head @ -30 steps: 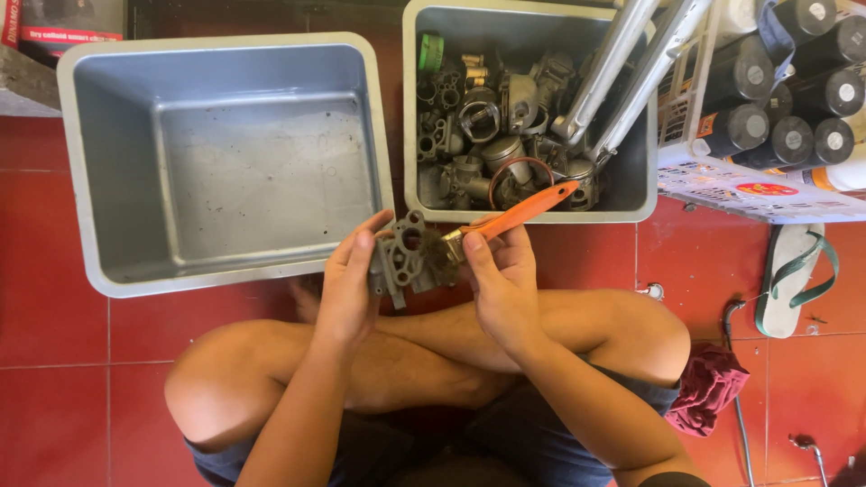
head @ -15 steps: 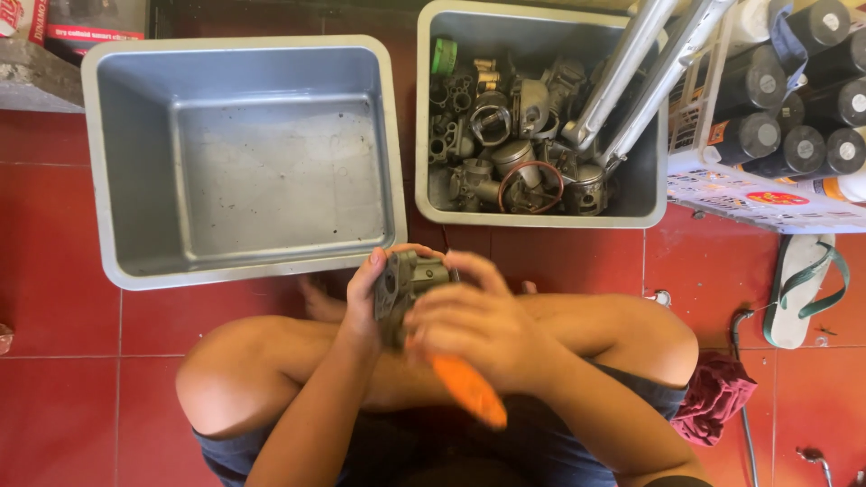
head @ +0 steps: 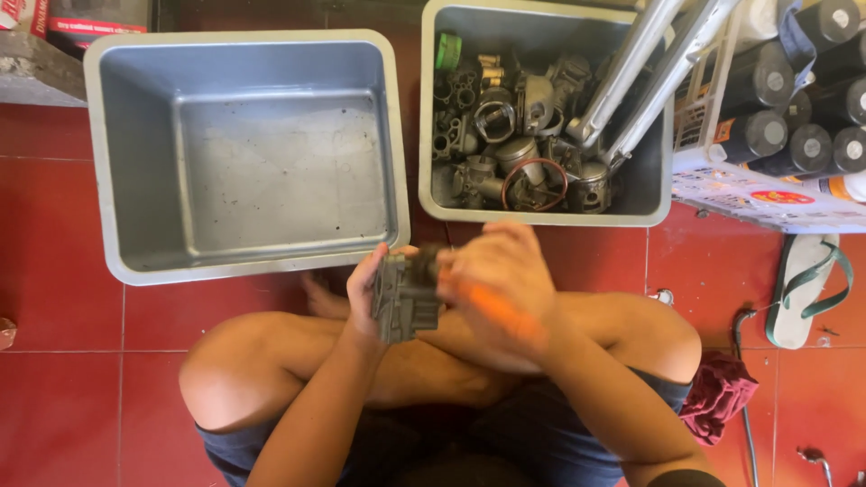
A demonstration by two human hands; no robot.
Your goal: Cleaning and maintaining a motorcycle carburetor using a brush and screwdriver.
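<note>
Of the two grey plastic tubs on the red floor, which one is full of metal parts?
The right-hand tub, above the right hand, holds the metal parts; the larger tub beside it holds none.

Grey metal carburetor (head: 406, 296) — upright, above lap.

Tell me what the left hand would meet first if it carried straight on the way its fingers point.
The left hand, holding a grey metal engine part, points up-frame and slightly right. Straight on, it would likely first meet the near rim of the empty grey plastic tub, though depth is unclear.
</note>
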